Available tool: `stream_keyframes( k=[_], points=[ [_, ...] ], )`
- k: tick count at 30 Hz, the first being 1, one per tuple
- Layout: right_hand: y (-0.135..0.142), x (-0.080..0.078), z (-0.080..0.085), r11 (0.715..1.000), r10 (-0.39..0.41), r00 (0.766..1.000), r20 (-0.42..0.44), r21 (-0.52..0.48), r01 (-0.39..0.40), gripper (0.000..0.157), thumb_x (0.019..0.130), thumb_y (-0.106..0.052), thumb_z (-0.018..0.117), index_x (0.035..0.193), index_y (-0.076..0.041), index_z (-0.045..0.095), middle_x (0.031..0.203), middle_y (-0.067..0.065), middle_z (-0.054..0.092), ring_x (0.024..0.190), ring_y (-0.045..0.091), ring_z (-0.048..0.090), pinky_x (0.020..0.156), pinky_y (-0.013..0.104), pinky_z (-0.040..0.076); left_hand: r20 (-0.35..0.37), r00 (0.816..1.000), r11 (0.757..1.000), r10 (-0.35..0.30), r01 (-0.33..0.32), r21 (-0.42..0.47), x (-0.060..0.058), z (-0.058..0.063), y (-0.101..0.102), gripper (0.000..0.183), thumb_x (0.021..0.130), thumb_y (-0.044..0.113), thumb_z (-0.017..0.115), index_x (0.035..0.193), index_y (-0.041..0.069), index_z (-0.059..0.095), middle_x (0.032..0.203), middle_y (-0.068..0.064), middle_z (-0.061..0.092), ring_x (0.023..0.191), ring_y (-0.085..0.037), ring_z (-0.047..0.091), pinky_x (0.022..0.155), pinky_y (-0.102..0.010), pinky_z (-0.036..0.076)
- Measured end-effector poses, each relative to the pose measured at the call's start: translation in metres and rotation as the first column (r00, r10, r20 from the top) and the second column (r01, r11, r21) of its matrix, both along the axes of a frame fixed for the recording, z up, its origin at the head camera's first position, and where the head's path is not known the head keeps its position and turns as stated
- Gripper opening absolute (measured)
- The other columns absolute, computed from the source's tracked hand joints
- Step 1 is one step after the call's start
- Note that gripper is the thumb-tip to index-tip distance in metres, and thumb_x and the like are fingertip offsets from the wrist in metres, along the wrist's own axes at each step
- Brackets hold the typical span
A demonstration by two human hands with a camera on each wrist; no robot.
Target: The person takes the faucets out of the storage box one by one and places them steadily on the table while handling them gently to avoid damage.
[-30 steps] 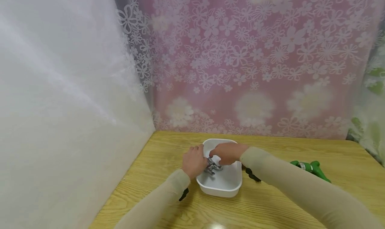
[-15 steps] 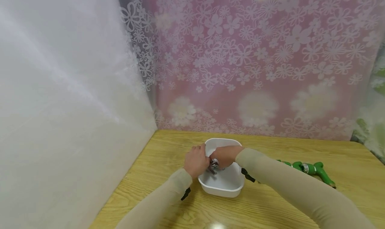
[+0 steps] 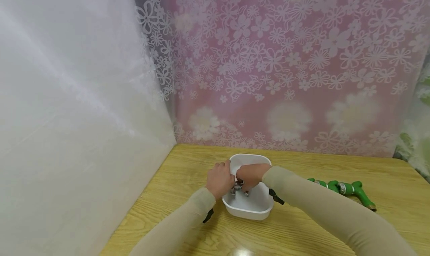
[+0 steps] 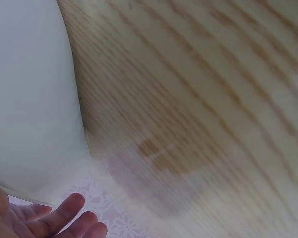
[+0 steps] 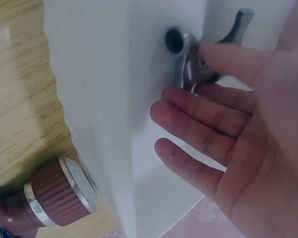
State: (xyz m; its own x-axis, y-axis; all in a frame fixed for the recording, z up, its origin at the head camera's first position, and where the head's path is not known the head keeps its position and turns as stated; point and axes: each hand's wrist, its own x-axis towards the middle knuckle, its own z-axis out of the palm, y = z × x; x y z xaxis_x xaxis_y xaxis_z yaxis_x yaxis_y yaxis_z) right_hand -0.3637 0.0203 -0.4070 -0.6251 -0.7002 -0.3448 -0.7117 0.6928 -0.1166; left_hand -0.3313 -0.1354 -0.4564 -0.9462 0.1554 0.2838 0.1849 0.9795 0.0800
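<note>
A small chrome faucet (image 3: pixel 237 185) lies inside a white plastic basin (image 3: pixel 248 214) on the table. My right hand (image 3: pixel 251 175) reaches into the basin from the right. In the right wrist view, its thumb and index finger pinch the faucet (image 5: pixel 191 69), whose round spout opening and lever handle show; the other fingers are spread loosely. My left hand (image 3: pixel 220 179) grips the basin's left rim. The left wrist view shows the fingers (image 4: pixel 64 213) of that hand by the outer wall of the basin (image 4: pixel 35 99); the thumb is only partly seen there.
A green pipe-like object (image 3: pixel 349 189) with silver bands lies right of the basin, partly behind my right sleeve. A dark red ribbed fitting (image 5: pixel 62 193) with silver rings stands beside the basin in the right wrist view. Wood-grain table (image 3: pixel 188 157) lies around; a floral curtain hangs behind.
My right hand has lowered into the basin and taken hold of the faucet, which has turned a little. The left hand stays on the rim. The head view has shifted slightly.
</note>
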Motion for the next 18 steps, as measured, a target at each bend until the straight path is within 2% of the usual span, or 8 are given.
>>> stream_keyframes(
  k=[7, 12, 18],
  points=[
    [0.0002, 0.0037, -0.0002, 0.999, -0.051, 0.997, 0.053, 0.019, 0.050, 0.018, 0.091, -0.031, 0.075, 0.101, -0.019, 0.067, 0.082, -0.011, 0.064, 0.072, 0.005, 0.058, 0.071, 0.028, 0.050, 0.028, 1.000, 1.000, 0.008, -0.008, -0.003, 0.0012, 0.0026, 0.0013, 0.042, 0.096, 0.029, 0.058, 0.134, 0.010, 0.054, 0.110, -0.008, 0.068, 0.100, -0.024, 0.066, 0.070, -0.043, 0.059],
    [-0.0024, 0.0048, 0.0015, 0.997, -0.077, 0.993, 0.087, 0.037, 0.075, 0.014, 0.092, -0.029, 0.073, 0.090, -0.019, 0.064, 0.072, -0.006, 0.062, 0.062, 0.007, 0.056, 0.062, 0.026, 0.045, 0.031, 0.999, 1.000, 0.012, -0.013, 0.012, 0.0004, 0.0020, 0.0016, 0.042, 0.096, 0.028, 0.058, 0.135, 0.010, 0.054, 0.112, -0.008, 0.068, 0.101, -0.024, 0.065, 0.071, -0.045, 0.059],
    [-0.0028, 0.0073, 0.0021, 0.995, -0.095, 0.991, 0.093, 0.051, 0.090, 0.011, 0.091, -0.019, 0.070, 0.083, -0.017, 0.063, 0.066, -0.004, 0.063, 0.056, 0.009, 0.056, 0.056, 0.024, 0.042, 0.039, 0.999, 1.000, 0.016, -0.017, 0.019, -0.0003, 0.0015, 0.0027, 0.043, 0.097, 0.029, 0.057, 0.136, 0.012, 0.053, 0.114, -0.007, 0.068, 0.102, -0.024, 0.065, 0.072, -0.045, 0.059]
  ],
)
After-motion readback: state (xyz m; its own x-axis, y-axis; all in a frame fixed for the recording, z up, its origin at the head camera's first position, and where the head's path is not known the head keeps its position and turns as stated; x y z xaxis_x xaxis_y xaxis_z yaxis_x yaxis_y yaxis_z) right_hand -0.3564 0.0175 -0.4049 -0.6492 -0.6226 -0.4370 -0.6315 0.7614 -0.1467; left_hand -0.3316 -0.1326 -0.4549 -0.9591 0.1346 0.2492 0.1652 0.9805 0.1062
